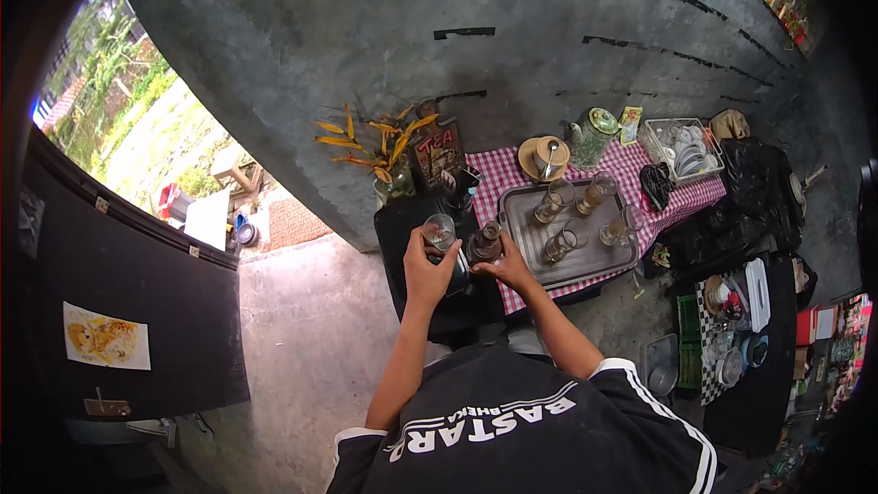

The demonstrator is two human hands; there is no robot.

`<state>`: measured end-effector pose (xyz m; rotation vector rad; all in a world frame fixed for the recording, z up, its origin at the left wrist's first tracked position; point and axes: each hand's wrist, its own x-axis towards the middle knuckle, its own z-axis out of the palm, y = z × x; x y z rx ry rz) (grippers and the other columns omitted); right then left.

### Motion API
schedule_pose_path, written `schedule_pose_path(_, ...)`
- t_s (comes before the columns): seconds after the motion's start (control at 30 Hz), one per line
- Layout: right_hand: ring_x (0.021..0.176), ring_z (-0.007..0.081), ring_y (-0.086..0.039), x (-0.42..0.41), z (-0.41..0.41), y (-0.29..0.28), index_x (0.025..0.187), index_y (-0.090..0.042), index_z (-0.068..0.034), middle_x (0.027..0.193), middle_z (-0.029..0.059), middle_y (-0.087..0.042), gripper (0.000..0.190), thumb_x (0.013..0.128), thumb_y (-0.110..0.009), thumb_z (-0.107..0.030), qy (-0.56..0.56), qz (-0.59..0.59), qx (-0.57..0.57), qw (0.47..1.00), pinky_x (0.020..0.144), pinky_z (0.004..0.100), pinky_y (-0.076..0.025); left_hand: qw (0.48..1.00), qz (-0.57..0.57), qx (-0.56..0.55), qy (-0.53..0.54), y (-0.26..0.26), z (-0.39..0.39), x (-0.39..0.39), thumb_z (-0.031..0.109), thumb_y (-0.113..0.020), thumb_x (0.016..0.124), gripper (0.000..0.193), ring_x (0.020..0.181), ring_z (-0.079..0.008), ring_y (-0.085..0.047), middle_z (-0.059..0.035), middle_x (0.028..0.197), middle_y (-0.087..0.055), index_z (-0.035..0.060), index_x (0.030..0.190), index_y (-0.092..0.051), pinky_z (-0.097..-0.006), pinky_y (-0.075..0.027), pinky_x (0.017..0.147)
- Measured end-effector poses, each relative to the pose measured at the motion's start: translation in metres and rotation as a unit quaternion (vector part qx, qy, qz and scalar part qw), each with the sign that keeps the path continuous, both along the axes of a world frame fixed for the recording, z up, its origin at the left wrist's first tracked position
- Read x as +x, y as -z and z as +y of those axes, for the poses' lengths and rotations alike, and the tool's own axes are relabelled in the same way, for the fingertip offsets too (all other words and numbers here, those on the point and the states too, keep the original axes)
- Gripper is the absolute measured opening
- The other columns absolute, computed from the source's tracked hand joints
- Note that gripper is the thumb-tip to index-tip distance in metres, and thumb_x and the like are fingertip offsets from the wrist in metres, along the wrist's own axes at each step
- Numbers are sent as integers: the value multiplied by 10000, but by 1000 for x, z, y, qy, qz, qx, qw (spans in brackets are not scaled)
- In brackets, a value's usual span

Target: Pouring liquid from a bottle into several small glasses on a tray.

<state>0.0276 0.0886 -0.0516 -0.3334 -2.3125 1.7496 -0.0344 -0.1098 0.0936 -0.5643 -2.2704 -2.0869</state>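
Note:
My left hand [432, 266] is wrapped around a clear drinking glass [439, 226], its rim facing up towards me. Close beside it, my right hand [511, 264] grips a dark brown vessel with a narrowed neck [485, 240]; it could be glass, but I cannot tell. Both are held over the right side of a black stand or case [398, 219], near the left edge of a grey-brown serving tray [525, 267]. Several footed glasses stand on that tray, one of them a front glass [566, 241]; some look to have brownish contents.
Behind the tray, a red-and-white checked cloth [490, 165] bears a lidded cup on a wooden saucer [544, 156], a green teapot [591, 140] and a crockery basket [682, 151]. A vase of orange flowers [394, 182] stands back left. An open doorway [288, 240] lies at left.

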Motion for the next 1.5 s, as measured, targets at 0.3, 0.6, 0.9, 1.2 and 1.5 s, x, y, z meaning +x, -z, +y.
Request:
schedule_pose_path(0.3,1265,311,-560,3,-9,-14,1406,-434,-11,1332,171,-567,1037,578,-979,-318,-7,28,27,999,1067,392,-450,996,16,-85,6,-6,-1,1,78,-789,834,387,834,-126,-640,-85,990,-651,-18,1135,-564,-265,-523,757)
schedule_pose_path(0.6,1228,290,-584,-4,-11,7,1368,-454,-22,1285,148,-588,951,612,-963,-295,2,28,-6,1000,1049,393,-465,992,53,-111,-18,-15,6,5,119,-826,797,383,780,-181,-648,-112,948,-665,-8,1085,-609,-292,-510,704)
schedule_pose_path(0.9,1183,262,-609,-13,-19,1,1343,-465,-29,1249,140,-612,901,616,-956,-236,20,28,2,999,1006,390,-492,991,59,-115,-26,-16,5,5,121,-827,792,383,775,-181,-648,-113,950,-666,-5,1083,-612,-291,-509,701)
schedule_pose_path(1.2,1152,301,-643,-9,-20,0,1327,-470,-40,1219,159,-641,844,659,-920,-292,42,-4,38,998,984,404,-506,993,42,-101,-41,-21,5,5,126,-828,795,369,798,-179,-671,-115,943,-675,0,1064,-608,-286,-520,696)
schedule_pose_path(1.5,1099,278,-664,-1,-25,-9,1303,-456,-32,1178,149,-664,816,671,-910,-276,60,-26,-2,998,953,391,-518,998,19,-50,-42,-16,1,5,126,-829,792,384,791,-185,-675,-115,948,-681,2,1075,-601,-297,-525,694)
